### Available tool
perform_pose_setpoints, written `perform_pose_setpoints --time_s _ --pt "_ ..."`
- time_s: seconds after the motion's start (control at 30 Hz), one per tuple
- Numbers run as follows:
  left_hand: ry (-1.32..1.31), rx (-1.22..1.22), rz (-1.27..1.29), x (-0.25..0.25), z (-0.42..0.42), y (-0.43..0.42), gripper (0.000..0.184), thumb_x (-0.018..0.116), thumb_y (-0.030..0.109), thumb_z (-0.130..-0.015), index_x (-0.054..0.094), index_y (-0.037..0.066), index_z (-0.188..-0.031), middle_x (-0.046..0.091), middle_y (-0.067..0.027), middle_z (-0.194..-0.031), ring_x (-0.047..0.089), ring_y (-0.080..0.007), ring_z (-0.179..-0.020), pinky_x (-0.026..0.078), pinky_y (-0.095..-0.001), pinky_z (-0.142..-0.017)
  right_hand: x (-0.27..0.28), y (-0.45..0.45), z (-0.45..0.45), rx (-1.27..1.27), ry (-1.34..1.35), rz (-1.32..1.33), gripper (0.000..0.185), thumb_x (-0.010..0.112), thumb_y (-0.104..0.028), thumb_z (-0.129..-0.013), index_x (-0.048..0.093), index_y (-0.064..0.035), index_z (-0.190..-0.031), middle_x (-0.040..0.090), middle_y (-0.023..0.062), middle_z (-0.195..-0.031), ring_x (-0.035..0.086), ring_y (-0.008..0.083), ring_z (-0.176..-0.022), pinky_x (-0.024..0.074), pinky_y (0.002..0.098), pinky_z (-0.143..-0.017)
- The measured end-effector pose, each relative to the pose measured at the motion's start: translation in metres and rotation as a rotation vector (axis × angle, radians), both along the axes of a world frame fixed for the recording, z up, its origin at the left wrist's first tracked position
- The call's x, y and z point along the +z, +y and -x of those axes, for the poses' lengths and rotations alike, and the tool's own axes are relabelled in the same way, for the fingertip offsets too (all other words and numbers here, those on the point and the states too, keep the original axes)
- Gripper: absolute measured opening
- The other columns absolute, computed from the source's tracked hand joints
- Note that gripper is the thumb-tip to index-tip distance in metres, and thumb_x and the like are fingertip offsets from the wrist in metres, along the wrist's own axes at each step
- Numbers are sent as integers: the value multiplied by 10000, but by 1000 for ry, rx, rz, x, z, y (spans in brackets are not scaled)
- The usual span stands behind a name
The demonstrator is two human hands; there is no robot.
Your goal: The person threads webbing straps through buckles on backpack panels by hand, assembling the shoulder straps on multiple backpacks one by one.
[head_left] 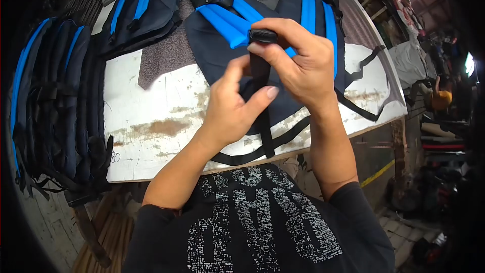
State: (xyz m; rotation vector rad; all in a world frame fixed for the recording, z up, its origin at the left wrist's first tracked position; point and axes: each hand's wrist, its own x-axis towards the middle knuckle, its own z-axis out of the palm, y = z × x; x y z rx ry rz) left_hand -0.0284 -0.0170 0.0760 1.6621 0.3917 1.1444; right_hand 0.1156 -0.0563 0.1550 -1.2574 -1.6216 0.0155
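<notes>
- Buckle (263, 35), black and ribbed, sits in the air over the worktable (146, 108), near 12 o'clock in the view; its exact type is hidden by the fingers.
- The right hand (303, 65), at 4 o'clock from the buckle, grasps it between thumb and bent fingers.
- The left hand (230, 106), at 7 o'clock from the buckle, curls around the black webbing strap (260, 70), thumb across its front; one cannot tell whether it pinches the strap or only guides it.
- That strap drops from the buckle toward 6 o'clock, in front of a navy backpack panel (207, 40).
- As for what is done, blue shoulder straps (227, 26) at 10 o'clock from the buckle look already fixed to the panel, and the webbing meets the buckle; whether it is fully threaded is covered.
- As for what is left, the fit of webbing and buckle seems unsettled, since both hands are at it. A loose black strap (365, 112) trails at 4 o'clock, with no buckle seen on it.
- Toward 8 or 9 o'clock hangs a stack of similar panels (55, 101) with stray threads, seemingly unfinished; another blue-strapped panel (159, 12) lies between 9 and 10 o'clock, beside speckled cloth (164, 63).
</notes>
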Motion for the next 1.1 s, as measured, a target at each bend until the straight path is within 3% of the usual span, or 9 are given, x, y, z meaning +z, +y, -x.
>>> perform_pose_setpoints --time_s 0.1,0.27,0.4,0.53,0.57,0.77,0.87,0.93,1.1 --pt "145 -202 110 8 0 7 250 594 145 -993 608 -32 -1168 691 -94 -1027 638 -169 -1000 481 -319 -918 13 20 -4 -59 -173 -286 189 782 -62 -772 729 -31 -951 715 95 -782 703 212 -679 546 286 -604" --pt "293 -137 51 -25 -4 50 199 567 138 -1004 637 -12 -1115 711 -82 -897 664 -155 -876 502 -303 -839 32 14 -6 42 215 -132 173 749 -29 -857 720 14 -1023 692 23 -719 635 71 -618 483 216 -552" --pt "370 26 -281 -57 1 76 191 672 129 -875 664 -1 -1015 688 -159 -939 642 -364 -940 496 -402 -852 17 -5 -7 95 421 94 247 719 21 -833 706 24 -1079 699 48 -779 604 55 -602 430 190 -526" --pt "673 224 -426 -73 12 92 345 770 239 -773 709 47 -1053 631 -148 -1260 477 -372 -1300 332 -553 -1102 -32 -37 -16 154 222 209 289 693 35 -767 735 -5 -1051 749 103 -941 696 141 -748 515 275 -603" --pt "812 245 -334 -81 14 99 512 823 320 -697 704 85 -1137 532 -162 -1413 321 -418 -1429 177 -630 -1175 -52 -49 -16 131 208 320 296 710 12 -762 736 -16 -1055 749 112 -934 702 178 -753 524 304 -630" --pt "938 204 -337 -70 32 113 766 871 317 -591 640 127 -1296 403 -196 -1542 254 -457 -1471 205 -542 -1208 -157 -93 6 -94 -221 432 414 746 -48 -702 723 -106 -1111 630 82 -1024 609 293 -1104 432 434 -929" --pt "813 44 -175 -64 45 127 879 909 400 -557 623 116 -1339 408 -240 -1534 280 -442 -1473 253 -504 -1201 -149 -92 13 -163 -235 334 440 761 -61 -699 716 -121 -1133 625 98 -1100 591 317 -1141 431 458 -920" --pt "650 60 -50 -59 47 125 834 885 383 -624 606 57 -1339 445 -272 -1491 362 -439 -1427 304 -485 -1177 -151 -93 11 -161 -237 333 474 778 -93 -703 701 -135 -1169 612 100 -1194 556 330 -1212 402 471 -951" --pt "675 341 -607 -55 9 60 620 726 375 -850 573 11 -1328 514 -279 -1386 462 -478 -1286 364 -569 -1076 -159 -96 9 -153 -286 328 463 773 -146 -729 694 -142 -1186 611 95 -1255 548 311 -1244 368 474 -1000"
